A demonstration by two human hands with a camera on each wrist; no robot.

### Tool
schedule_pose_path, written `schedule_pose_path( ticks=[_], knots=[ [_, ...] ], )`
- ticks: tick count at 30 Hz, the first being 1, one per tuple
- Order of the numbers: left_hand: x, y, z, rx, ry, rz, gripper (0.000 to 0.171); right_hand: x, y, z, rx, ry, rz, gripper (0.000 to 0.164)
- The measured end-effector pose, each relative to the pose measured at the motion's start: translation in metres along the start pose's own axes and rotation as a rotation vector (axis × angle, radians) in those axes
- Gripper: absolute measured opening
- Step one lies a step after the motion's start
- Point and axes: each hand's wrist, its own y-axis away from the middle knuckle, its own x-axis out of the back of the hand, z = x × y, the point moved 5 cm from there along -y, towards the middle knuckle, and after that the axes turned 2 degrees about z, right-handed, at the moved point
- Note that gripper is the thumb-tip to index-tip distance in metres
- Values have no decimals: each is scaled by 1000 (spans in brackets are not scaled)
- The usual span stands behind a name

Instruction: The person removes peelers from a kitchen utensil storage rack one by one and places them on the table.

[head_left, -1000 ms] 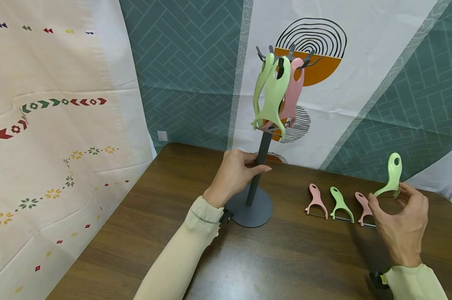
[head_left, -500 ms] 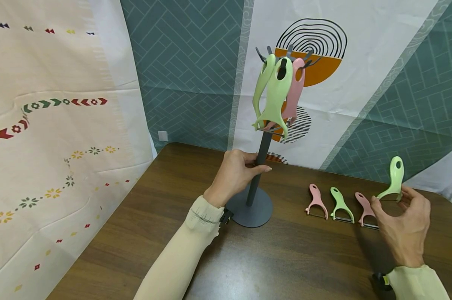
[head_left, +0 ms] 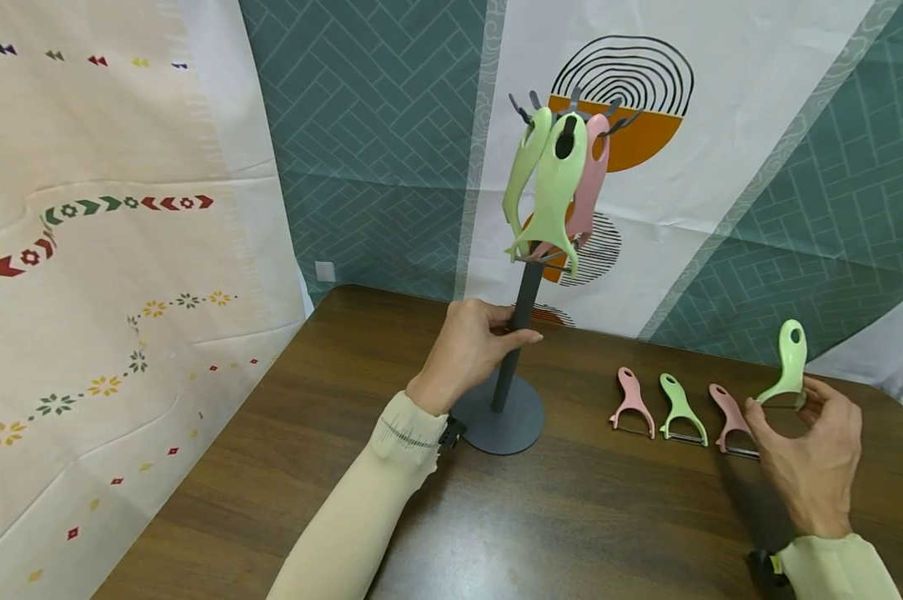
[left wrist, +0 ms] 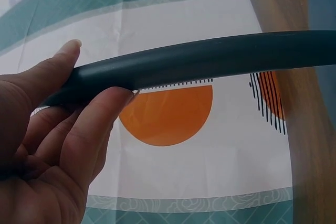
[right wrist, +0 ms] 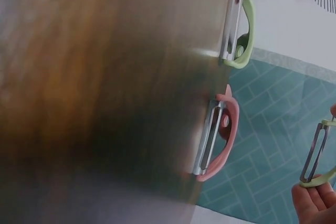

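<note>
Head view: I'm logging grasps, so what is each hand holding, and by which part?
Left fingers grip the dark stand's pole, above the round base. Right fingers pinch a light green peeler by its forked blade end, handle upward.

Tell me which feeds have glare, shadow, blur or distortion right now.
Head: pale glare on the table near the bottom edge, a dark shadow on it beside the right hand; left wrist: the pole looks bowed, probably lens distortion, since the head view shows it straight; right wrist: the table looks blurred at left, with a broad dark patch lower down.
</note>
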Motion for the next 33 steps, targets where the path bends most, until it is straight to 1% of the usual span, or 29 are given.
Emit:
schedule_pose_path(
  ticks=[7,19,25,29,33],
  knots=[
    [1,0,0,-5,5,-4,27,3,0,4,10,18,5,60],
    [1,0,1,-9,-14,-10,25,7,-2,14,-28,96,-23,62],
    [1,-1,2,-20,-33,-6,23,11,-5,19,-29,130,-29,60],
    [1,-1,2,-18,-33,-2,25,12,-6,22,-32,139,-31,59],
    [1,-1,2,-20,-39,2,26,12,-8,23,-48,164,-53,60]
  ],
)
